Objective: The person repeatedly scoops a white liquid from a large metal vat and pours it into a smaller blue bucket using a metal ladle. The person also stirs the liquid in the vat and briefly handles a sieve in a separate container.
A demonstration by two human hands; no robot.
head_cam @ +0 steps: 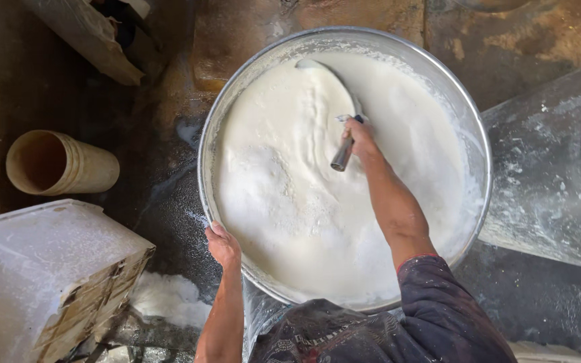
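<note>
A large round metal basin [479, 134] stands on a dark wet floor, filled with white batter and a patch of dry white powder [270, 195] on the left side. My right hand [360, 136] grips the metal handle of a big spoon [324, 77], whose coated blade lies in the batter at the far side. My left hand [222, 245] clasps the basin's near left rim. My dark patterned sleeve covers the right upper arm at the bottom.
A tan plastic cup stack [62, 163] lies on its side at left. A flour-dusted white box [42, 269] sits at lower left, spilled powder [169, 299] beside it. A second dusty metal drum [553, 175] lies at right.
</note>
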